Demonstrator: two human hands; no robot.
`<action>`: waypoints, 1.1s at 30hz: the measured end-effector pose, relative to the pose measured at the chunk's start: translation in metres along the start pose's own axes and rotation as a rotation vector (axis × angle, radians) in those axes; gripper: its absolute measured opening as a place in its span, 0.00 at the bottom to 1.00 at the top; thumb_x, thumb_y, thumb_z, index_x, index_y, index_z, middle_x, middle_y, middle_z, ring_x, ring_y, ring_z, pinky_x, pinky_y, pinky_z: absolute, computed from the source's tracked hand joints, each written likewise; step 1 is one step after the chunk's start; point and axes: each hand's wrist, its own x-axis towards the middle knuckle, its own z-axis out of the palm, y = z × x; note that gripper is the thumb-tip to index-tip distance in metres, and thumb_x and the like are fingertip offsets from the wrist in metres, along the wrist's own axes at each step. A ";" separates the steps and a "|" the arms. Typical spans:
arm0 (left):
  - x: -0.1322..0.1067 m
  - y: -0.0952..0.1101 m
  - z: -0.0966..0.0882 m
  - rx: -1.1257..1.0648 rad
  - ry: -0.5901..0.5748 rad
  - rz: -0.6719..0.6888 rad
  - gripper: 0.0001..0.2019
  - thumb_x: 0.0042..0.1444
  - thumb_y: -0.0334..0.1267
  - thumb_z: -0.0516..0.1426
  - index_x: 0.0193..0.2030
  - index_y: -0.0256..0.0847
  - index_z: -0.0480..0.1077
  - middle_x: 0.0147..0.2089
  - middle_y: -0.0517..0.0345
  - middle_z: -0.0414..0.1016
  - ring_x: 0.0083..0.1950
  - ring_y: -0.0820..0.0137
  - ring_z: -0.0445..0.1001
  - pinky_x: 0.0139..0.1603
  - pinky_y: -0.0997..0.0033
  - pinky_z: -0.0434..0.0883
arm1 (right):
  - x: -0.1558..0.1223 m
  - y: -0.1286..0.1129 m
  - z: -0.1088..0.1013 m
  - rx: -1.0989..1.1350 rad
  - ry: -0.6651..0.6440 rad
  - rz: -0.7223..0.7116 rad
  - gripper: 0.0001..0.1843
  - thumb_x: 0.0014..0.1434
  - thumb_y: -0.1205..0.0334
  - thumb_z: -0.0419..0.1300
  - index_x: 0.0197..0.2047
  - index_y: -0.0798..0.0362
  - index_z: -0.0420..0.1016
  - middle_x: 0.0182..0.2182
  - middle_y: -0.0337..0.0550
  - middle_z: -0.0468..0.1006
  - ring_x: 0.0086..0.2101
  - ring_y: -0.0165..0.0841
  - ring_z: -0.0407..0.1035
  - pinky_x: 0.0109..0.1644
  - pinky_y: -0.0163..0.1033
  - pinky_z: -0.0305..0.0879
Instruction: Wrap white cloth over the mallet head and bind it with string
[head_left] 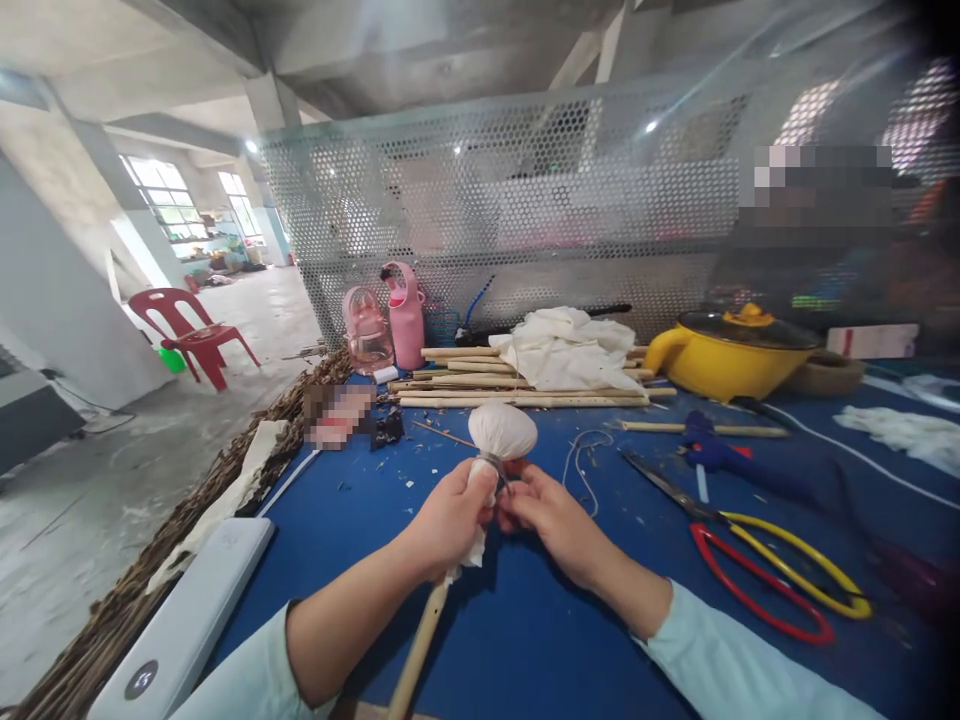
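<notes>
In the middle of the head view is a stick topped by a round ball wrapped in white cloth. My left hand is wrapped round the gathered cloth just under the ball. Grey cord circles the neck of the cloth. Close against it, my right hand has its fingers pinched at the cord, though the fingertips are partly hidden. A loose white string lies on the blue table behind my right hand.
Scissors with red and yellow handles and a blue glue gun lie at right. Behind are bamboo sticks, white cloth, a yellow pot and a pink bottle. A white power bank lies left.
</notes>
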 end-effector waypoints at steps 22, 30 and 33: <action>-0.014 0.010 0.005 -0.469 -0.126 -0.189 0.18 0.55 0.58 0.48 0.31 0.43 0.54 0.16 0.72 0.49 0.11 0.82 0.47 0.09 0.83 0.50 | -0.006 -0.010 -0.012 -0.603 0.390 -0.342 0.27 0.51 0.49 0.57 0.13 0.53 0.48 0.14 0.33 0.47 0.18 0.24 0.43 0.20 0.33 0.41; -0.010 0.006 -0.007 -0.713 -0.533 -0.396 0.21 0.59 0.58 0.39 0.33 0.44 0.60 0.14 0.70 0.44 0.11 0.82 0.35 0.08 0.83 0.37 | 0.002 -0.005 -0.011 -0.148 0.099 -0.272 0.19 0.44 0.48 0.64 0.18 0.56 0.71 0.15 0.35 0.62 0.21 0.26 0.54 0.25 0.34 0.49; -0.006 -0.001 -0.007 -0.707 -0.595 -0.506 0.23 0.57 0.60 0.40 0.26 0.43 0.57 0.12 0.70 0.41 0.10 0.82 0.33 0.09 0.82 0.29 | 0.000 0.001 -0.011 0.086 0.084 -0.163 0.18 0.40 0.53 0.69 0.15 0.56 0.68 0.12 0.32 0.57 0.17 0.22 0.48 0.22 0.33 0.44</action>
